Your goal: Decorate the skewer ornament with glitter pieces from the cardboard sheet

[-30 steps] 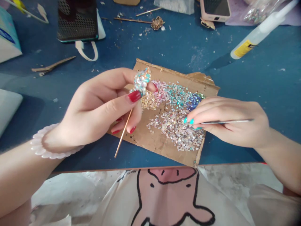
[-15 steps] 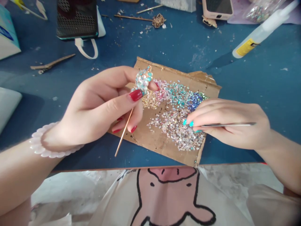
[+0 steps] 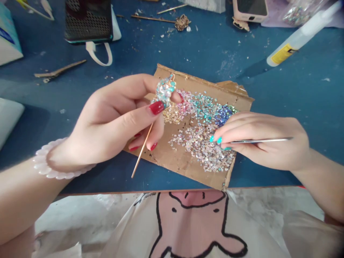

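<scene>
My left hand [image 3: 120, 122] pinches a hair stick by its ornament [image 3: 164, 89], which is covered in white and turquoise chips. Its thin copper-coloured shaft [image 3: 141, 152] slants down below my fingers. Over the right side of a cardboard sheet [image 3: 172, 150], my right hand [image 3: 264, 139] is closed around slim metal tweezers [image 3: 258, 141]. Their tips point left into a pile of pale, shiny chips [image 3: 201, 150]. Behind that pile lie yellow [image 3: 172, 114], pink [image 3: 187, 102], turquoise [image 3: 204, 107] and blue chips [image 3: 223, 114]. Whether the tweezers grip a chip is too small to tell.
A white bottle with a yellow label [image 3: 285, 52] stands at the back right. Farther back are a phone [image 3: 251, 9], another hair stick [image 3: 156, 18] and a black device [image 3: 88, 21] with a white cable [image 3: 100, 59]. A metal clip [image 3: 60, 71] lies at left.
The ornament in my left hand has turned slightly. My right hand and the tweezers stay at the pale chips, almost unmoved.
</scene>
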Demonstrator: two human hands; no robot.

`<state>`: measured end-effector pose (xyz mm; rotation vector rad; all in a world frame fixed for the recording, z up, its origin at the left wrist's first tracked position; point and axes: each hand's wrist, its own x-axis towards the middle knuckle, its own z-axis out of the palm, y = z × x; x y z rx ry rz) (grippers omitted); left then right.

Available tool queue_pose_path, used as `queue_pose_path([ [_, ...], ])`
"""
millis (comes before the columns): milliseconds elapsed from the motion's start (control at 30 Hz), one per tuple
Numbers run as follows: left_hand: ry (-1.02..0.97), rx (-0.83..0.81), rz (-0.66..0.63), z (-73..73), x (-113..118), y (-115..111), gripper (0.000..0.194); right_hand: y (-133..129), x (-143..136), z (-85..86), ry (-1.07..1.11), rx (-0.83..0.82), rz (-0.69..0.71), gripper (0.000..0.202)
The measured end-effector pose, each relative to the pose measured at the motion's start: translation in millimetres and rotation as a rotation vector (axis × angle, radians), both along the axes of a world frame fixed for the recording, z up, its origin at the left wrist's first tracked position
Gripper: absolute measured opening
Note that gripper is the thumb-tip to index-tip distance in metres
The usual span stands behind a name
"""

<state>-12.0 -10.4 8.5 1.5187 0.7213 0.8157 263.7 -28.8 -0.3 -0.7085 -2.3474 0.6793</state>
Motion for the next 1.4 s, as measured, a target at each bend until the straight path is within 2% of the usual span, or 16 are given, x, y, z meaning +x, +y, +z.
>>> queue_pose_path([
  [333, 0.039, -0.007, 0.017, 1.7, 0.9, -0.9, 0.022, -0.5, -0.4, 0.0, -0.011, -0.01, -0.025, 0.013],
  [667, -0.031, 0.009, 0.006, 0.7, 4.0, -1.3, 0.023, -0.6, -0.6, 0.5, -0.003, -0.025, -0.015, 0.014],
  [1067, 0.112, -0.003, 0.02, 7.0, 4.0, -1.9, 0.021, -1.7, -0.9, 0.3, 0.011, -0.027, -0.014, 0.013],
  [1200, 0.038, -0.03, 0.006, 6.9, 4.3, -2.9, 0.021, -1.5, -0.7, -0.3, 0.001, -0.027, -0.015, 0.014],
  [1400, 0.03, -0.044, 0.005, 7.4, 5.1, -3.3, 0.019, -1.2, -0.1, -0.9, 0.006, -0.019, 0.0, 0.015],
])
